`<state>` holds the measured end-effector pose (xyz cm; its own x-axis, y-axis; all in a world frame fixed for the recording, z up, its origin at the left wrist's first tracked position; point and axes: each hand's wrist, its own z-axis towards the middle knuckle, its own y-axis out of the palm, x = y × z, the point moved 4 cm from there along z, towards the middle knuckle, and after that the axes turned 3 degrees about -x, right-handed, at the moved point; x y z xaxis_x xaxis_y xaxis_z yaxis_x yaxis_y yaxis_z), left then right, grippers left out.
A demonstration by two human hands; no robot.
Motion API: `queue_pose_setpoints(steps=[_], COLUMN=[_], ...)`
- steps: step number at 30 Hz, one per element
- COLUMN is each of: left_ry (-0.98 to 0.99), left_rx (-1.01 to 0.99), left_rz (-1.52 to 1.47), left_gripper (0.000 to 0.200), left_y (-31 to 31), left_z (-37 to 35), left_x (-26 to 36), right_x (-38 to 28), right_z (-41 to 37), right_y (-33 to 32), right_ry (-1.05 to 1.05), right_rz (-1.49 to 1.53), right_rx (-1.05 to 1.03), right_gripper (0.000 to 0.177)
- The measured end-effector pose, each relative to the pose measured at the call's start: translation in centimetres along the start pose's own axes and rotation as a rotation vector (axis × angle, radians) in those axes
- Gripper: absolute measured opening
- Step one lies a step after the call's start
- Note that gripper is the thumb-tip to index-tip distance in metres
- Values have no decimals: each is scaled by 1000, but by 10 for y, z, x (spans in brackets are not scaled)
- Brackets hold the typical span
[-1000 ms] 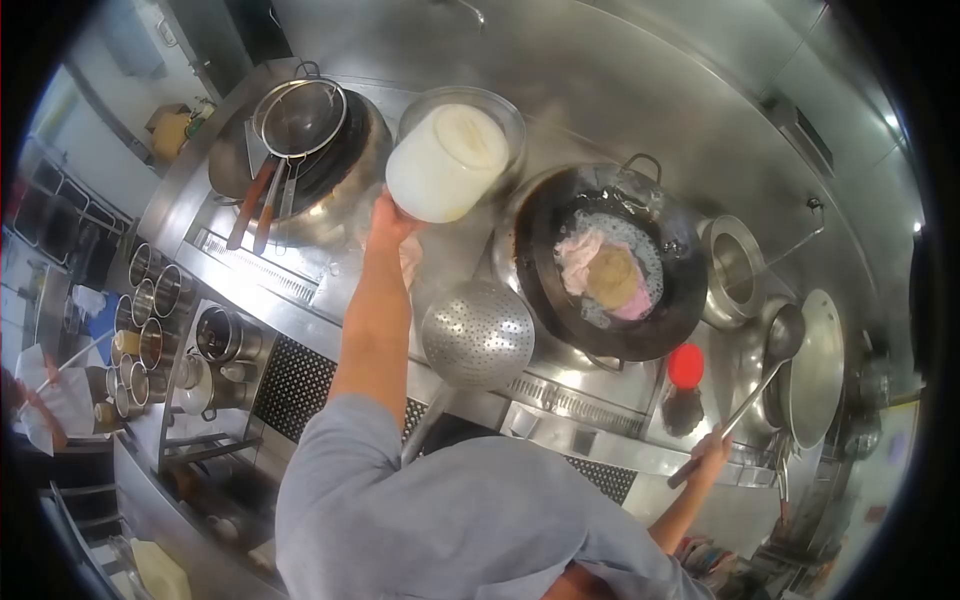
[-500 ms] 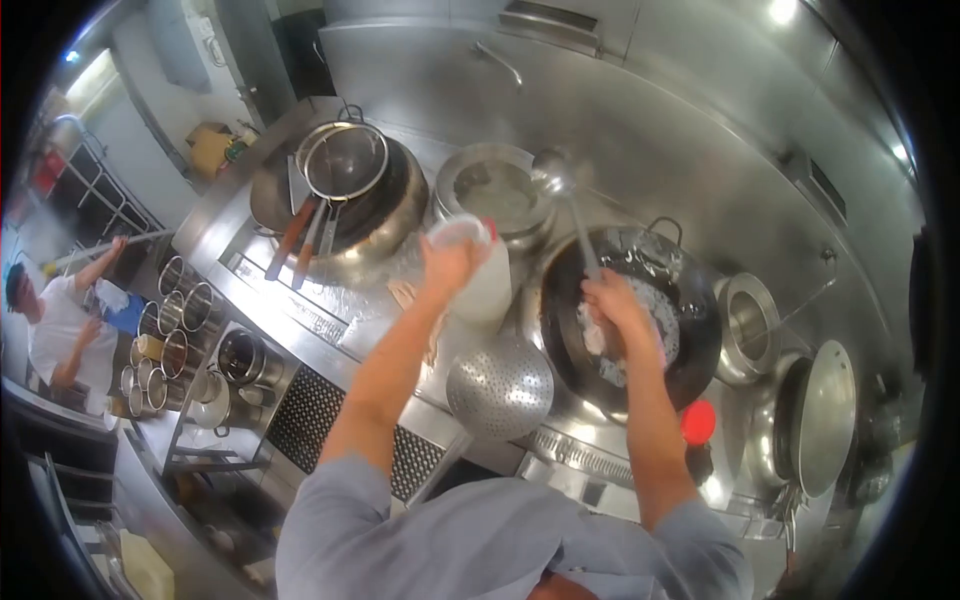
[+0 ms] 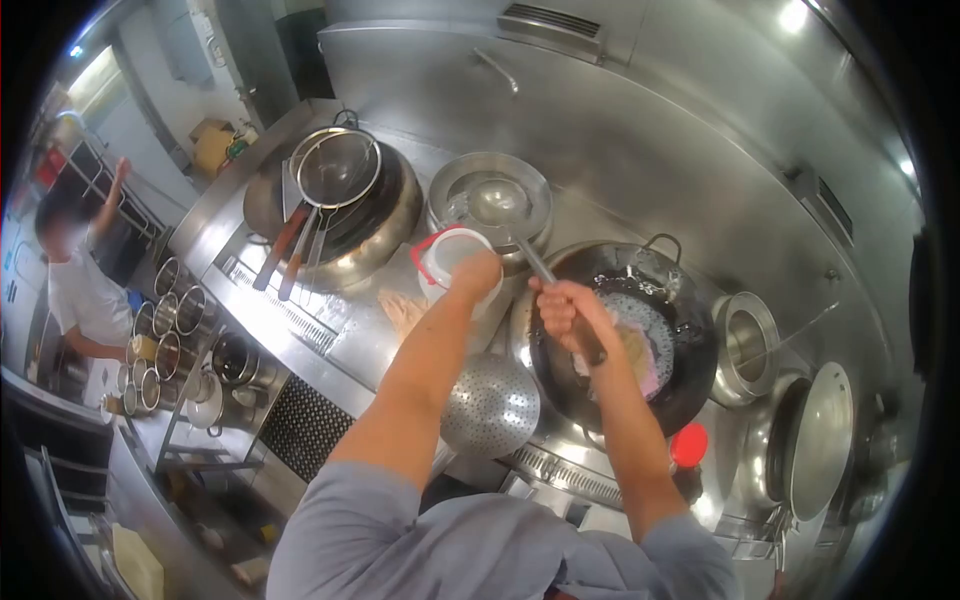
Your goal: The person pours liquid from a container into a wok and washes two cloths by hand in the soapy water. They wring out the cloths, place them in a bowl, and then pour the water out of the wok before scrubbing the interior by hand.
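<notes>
My right hand (image 3: 572, 312) is closed around the handle of a ladle (image 3: 538, 262), over the near left side of a large wok. The ladle's bowl (image 3: 497, 201) sits in a metal pot (image 3: 440, 225) at the back, apparently in liquid. My left hand (image 3: 477, 274) grips the near right rim of a white plastic bucket (image 3: 440, 277) with a red handle (image 3: 420, 262). This bucket stands before the pot. In the wok (image 3: 690, 330), whitish foamy liquid surrounds a pale, pinkish piece, partly hidden by my right arm. A perforated skimmer (image 3: 492, 405) lies near my left forearm.
Strainers (image 3: 340, 168) with wooden handles rest on a wok at left. A red-lidded jar (image 3: 689, 445) stands by the front right. Metal bowls (image 3: 748, 345) and another wok (image 3: 824, 440) line the right. A person (image 3: 88, 270) stands at far left beside several metal containers (image 3: 190, 312).
The ladle has swung from above the pot's right side down into the pot. My right hand moved left. The bucket's red part now shows at its left, and my left hand is on its right rim.
</notes>
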<state>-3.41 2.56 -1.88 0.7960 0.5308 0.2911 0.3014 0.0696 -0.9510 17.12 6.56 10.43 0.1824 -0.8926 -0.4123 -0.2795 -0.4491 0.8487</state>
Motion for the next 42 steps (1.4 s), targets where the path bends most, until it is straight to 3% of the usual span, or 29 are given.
queue_pose_setpoints(steps=[3, 6, 9, 12, 15, 20, 23, 26, 28, 33, 35, 39, 42], left_ry=[239, 124, -33, 39, 34, 220, -95, -31, -152, -355, -435, -407, -431], left_rx=[-23, -87, -162, -312, -303, 200, 424, 354, 460, 533, 447, 303, 206], left_rz=[282, -177, -126, -60, 49, 121, -48, -51, -144, -656, -1093, -1863, -2093], left_gripper=[31, 39, 46, 51, 54, 42, 56, 56, 55, 59, 59, 52, 43], left_y=[7, -15, -83, -50, -48, -114, -186, -122, -154, -152, -87, -20, 38], left_z=[31, 38, 1, -16, -57, -43, -91, -71, -86, -104, -76, -83, -60], left_x=[-2, -14, 14, -1, 2, -1, 24, -23, -24, -61, -124, -130, -152], right_x=[6, 19, 36, 57, 83, 90, 89, 90, 88, 96, 99, 101, 100], right_z=[-38, -68, -82, -102, -118, -153, -173, -182, -179, -188, -188, -187, -182], right_y=[9, 32, 25, 3, -5, -19, -20, -13, -19, -24, -21, -21, -16], right_ry=[-25, -97, -234, -325, -411, -409, -460, -468, -489, -530, -515, -511, -496], right_rz=[-248, -643, -1069, -1136, -910, -948, -926, -863, -865, -831, -797, -808, -817], right_rx=[33, 157, 304, 365, 430, 564, 618, 632, 614, 615, 603, 618, 621], right_gripper=[35, 43, 43, 46, 50, 51, 49, 48, 48, 48, 48, 47, 47])
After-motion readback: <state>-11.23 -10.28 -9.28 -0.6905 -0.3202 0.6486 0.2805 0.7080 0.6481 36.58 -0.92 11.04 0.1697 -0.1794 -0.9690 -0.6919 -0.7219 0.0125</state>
